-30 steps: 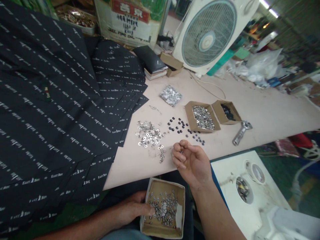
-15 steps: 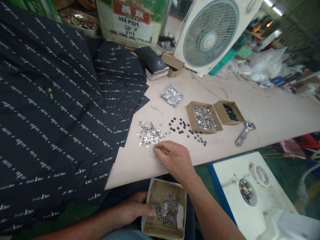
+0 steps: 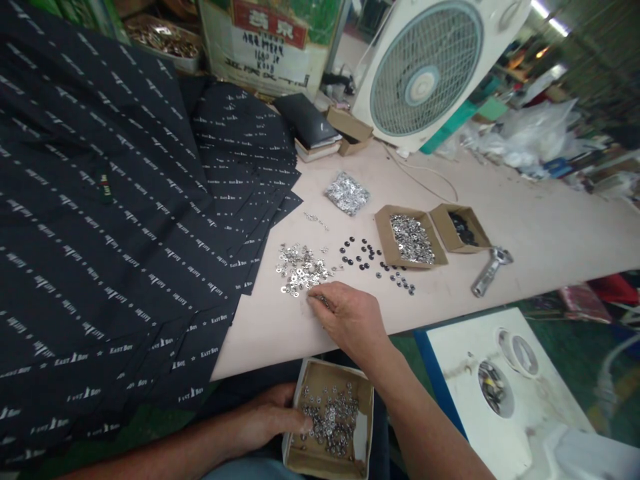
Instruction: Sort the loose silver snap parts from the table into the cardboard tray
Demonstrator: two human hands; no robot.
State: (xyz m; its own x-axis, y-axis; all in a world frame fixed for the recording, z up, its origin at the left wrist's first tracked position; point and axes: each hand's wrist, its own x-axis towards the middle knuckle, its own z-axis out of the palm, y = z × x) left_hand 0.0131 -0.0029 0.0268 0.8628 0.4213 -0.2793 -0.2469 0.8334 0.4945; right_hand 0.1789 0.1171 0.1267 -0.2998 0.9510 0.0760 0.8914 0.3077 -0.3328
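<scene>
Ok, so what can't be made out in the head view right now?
In the head view:
- What the right hand holds: its own back and fingers hide most of it.
- Most fingers of the left hand: hidden by the open box.
- How many metal pieces lie in that box: too small and heaped.
- The top of the fan: cut off by the top edge.

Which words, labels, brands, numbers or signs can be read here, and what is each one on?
"EAST BOY": repeated in white on the dark fabric.
"燕京", apparently: red panel of the green-and-white box.
"1680": handwritten on that box; "K008", probably, below it.
Too blurred to read: the box's other writing.
Too small to read: the small green tag on the fabric.
</scene>
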